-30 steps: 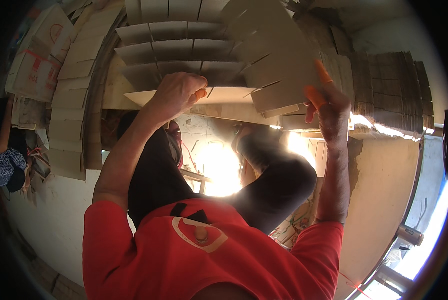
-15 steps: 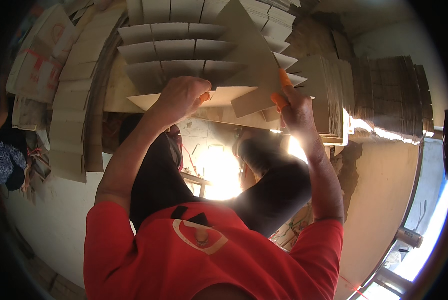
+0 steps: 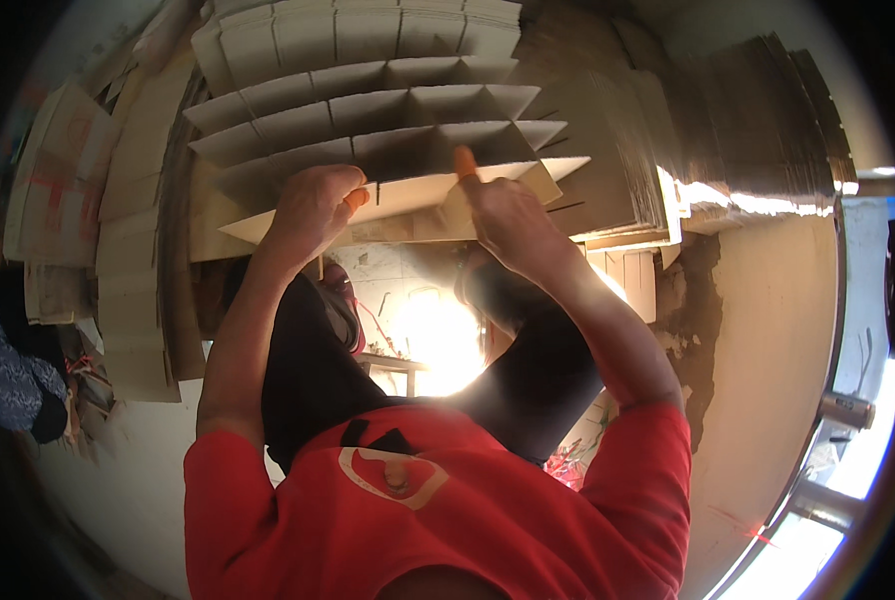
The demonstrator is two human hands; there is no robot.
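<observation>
Left hand: While its fingers curl inward in a fist-like grip, the left hand (image 3: 316, 212) pinches the top edge of the near strip (image 3: 408, 203), an orange finger cover (image 3: 357, 200) showing on the near side.
Right hand: The right hand (image 3: 513, 218) is at the right part of the same strip, one finger in an orange cover (image 3: 465, 162) pointing to the far side; the other fingertips are hidden under the hand, so whether they pinch anything cannot be told.
Cardboard grid: It lies just beyond the person's knees, between and beyond the hands, with long strips standing on edge one behind another and short cross pieces (image 3: 465, 142) between them toward the right; the near strip slants up to the right.
Far side: A stack of slotted cardboard (image 3: 358, 35) stands behind the grid.
Right side: A cardboard pile (image 3: 618, 150) sits just beside the grid, with a darker, blurred stack (image 3: 763, 120) farther right.
Left side: A long row of cardboard sheets (image 3: 133, 250) and a box (image 3: 63, 185) with red marks; at the edge, part of another person in patterned clothing (image 3: 13, 365).
Person: Red shirt (image 3: 428, 520), black trousers (image 3: 313, 375), knees apart, strong glare on the floor between them.
</observation>
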